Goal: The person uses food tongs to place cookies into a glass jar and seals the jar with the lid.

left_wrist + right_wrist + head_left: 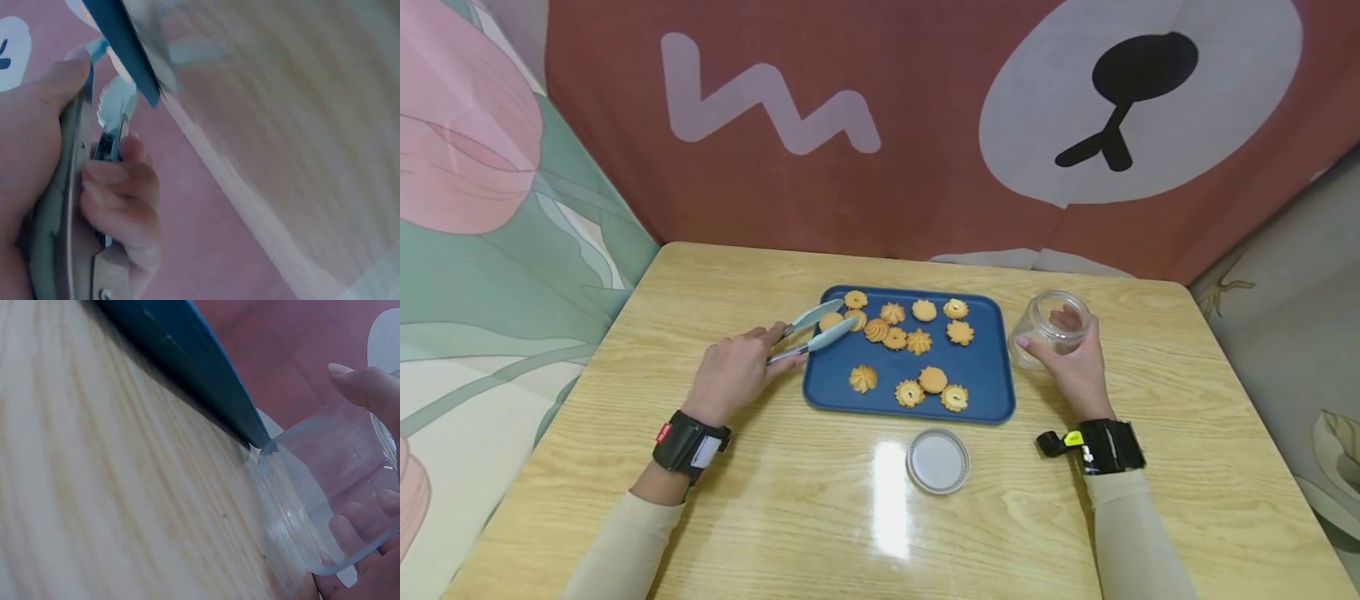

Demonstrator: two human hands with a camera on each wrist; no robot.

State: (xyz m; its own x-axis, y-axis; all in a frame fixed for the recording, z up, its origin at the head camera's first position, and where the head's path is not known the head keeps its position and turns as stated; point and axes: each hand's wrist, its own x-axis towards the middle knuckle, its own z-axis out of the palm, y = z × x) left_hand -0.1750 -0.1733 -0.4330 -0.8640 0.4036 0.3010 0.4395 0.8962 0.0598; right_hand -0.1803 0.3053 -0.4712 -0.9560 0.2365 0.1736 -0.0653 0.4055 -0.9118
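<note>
My left hand [730, 379] grips metal tongs [831, 334] with pale blue-green tips, held over the left side of a blue tray [988, 367]. The spread tips lie either side of a round cookie [830, 322] near the tray's left edge. In the left wrist view, fingers curl around the tongs' handles [75, 206]. To the right of the tray, my right hand [1081, 371] holds a clear jar [1036, 327] with its thumb and fingers around the side. Through the jar's wall in the right wrist view [312, 456], fingers show behind it; I see no cookies inside.
Several golden cookies of different shapes, such as a swirled one [876, 330] and a flower-shaped one [862, 378], lie about the tray. A round silver-rimmed lid [938, 462] sits on the wooden table [790, 500] in front of the tray. Printed cloth [925, 200] hangs behind the table.
</note>
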